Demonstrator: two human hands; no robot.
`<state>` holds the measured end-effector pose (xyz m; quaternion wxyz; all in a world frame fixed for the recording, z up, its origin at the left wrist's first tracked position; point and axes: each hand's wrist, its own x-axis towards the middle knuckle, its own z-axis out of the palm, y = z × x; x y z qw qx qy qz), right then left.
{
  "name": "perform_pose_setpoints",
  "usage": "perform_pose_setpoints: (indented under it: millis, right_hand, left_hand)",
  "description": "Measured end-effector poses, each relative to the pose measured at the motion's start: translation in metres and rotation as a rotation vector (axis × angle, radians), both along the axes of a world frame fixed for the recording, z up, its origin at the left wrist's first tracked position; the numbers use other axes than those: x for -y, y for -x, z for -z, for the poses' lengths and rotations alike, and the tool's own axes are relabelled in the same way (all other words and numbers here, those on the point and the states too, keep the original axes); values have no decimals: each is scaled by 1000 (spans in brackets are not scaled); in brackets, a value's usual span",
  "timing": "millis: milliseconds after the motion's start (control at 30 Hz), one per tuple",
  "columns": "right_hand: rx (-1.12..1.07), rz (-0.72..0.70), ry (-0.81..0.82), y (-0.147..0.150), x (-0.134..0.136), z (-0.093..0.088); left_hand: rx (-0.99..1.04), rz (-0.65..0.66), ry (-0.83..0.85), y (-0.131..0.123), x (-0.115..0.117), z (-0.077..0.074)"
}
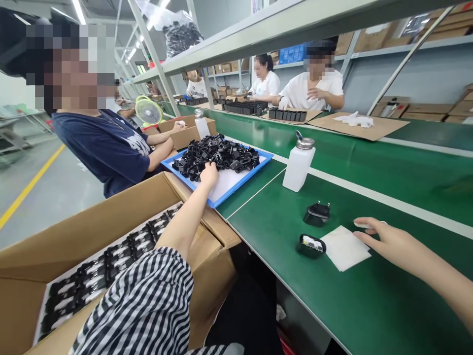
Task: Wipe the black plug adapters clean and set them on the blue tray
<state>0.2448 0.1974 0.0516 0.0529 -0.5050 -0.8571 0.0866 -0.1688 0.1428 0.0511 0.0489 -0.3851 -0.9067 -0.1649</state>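
My left hand (209,176) is at the near edge of a heap of black plastic housings (232,155) in a blue-rimmed tray (240,190). Its fingers are curled, with a black housing at the fingertips. My right hand (384,236) hovers by the corner of a folded white cloth (345,249), fingers apart and nothing in them; a pale covering shows on a fingertip. Left of the cloth lies a black housing (312,246) whose open end shows white and metal parts inside. Behind it is a black plug adapter (317,214) with two pins pointing up.
A white bottle (298,166) with a metal cap stands on the green bench (258,212). At left, a carton (121,212) holds rows of black and white pieces. A co-worker (107,143) sits beyond it; others work across the bench. A shelf beam (258,37) crosses overhead.
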Motion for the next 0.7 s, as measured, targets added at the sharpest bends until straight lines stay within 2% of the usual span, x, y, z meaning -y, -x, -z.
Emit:
perform_pose_setpoints:
  millis: [100,167,233,300,367,467,533,600,700]
  right_hand:
    - [33,32,162,1,0,-8]
    - [22,70,172,2,1,-14]
    - [-16,99,160,5,5,-20]
    - [-100,90,146,10,13,-24]
    - [-250,49,160,17,25,-27]
    - [-526,-36,272,30,47,-29]
    - [-660,-80,362,38,60,-31]
    - [-755,-92,416,44,70,-33]
    - [-850,-74,431,50,77,-34]
  left_hand:
    - [1,-5,-78,3,2,-5]
    - [-27,7,-147,-3,6,-12]
    - [40,83,-298,-17,9,-21]
    - [346,250,-497,-41,12,-31]
    - [849,455,-627,-72,15,-38]
    - [1490,663,-555,-123,20,-45]
    - [1726,736,-420,-154,26,-46]
    - [1829,788,-292,-177,32,-46]
    - [1816,863,-183,-200,43,-42]
